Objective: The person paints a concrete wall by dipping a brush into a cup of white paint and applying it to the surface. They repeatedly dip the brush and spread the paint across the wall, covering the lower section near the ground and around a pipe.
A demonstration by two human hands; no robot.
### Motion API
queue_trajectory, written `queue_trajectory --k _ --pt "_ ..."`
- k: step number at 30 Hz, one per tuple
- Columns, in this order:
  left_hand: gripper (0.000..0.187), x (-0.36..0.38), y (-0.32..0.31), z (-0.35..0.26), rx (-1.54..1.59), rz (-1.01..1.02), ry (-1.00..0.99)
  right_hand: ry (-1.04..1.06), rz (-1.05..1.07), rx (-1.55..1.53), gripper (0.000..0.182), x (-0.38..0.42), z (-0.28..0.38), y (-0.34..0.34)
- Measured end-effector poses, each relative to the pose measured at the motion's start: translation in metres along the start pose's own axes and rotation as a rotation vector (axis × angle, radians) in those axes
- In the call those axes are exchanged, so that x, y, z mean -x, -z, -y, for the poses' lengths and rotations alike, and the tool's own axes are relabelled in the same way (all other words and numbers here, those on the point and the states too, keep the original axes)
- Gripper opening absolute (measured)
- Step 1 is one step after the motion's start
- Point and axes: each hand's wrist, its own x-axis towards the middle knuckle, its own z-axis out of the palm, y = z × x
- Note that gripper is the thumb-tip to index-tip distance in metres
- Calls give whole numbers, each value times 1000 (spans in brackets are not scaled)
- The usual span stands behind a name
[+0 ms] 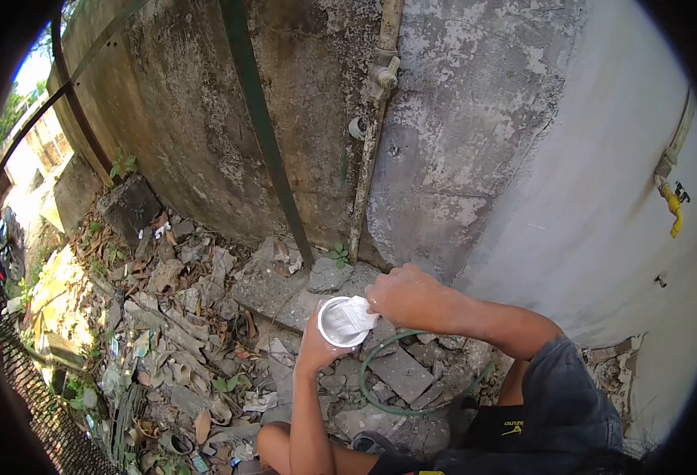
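My left hand (313,347) is wrapped round the side of a small round white tub (321,326), which is held up with its mouth toward me. White paint coats the inside of the tub. Closed round the handle of a white-coated paintbrush (358,313) is my right hand (405,294). The wide head of the brush lies at the tub's right rim and reaches partly into its mouth. Most of the handle is hidden by my right fingers. White smears show on both hands.
Ahead stands a weathered wall (301,134), with a fresh white stretch (586,182) on the right. A pipe (370,174) and green post (261,127) run down it. A yellow tap (671,207) juts out at right. Rubble, leaves and a green hose (366,388) lie below.
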Motion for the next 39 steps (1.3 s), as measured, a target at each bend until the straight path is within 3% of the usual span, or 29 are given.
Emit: queue_trajectory --k 3,10,18,30,35,39 --pt "77 1 0 -1 -31 4 3 -58 48 -102 21 4 -14 -3" --pt "76 3 -5 12 -258 -85 -65 56 11 -90 24 -1 -7 -37" --pt "73 -3 -10 13 -71 -192 -67 41 -191 -189 13 -11 24 -40" --pt "71 6 -6 16 -124 -147 25 90 -192 177 6 -8 32 -30" --pt "67 -1 -10 35 -21 -151 59 90 -209 221 9 -8 27 -70" --pt "66 2 -13 35 -120 -135 54 73 -167 143 9 1 24 -65"
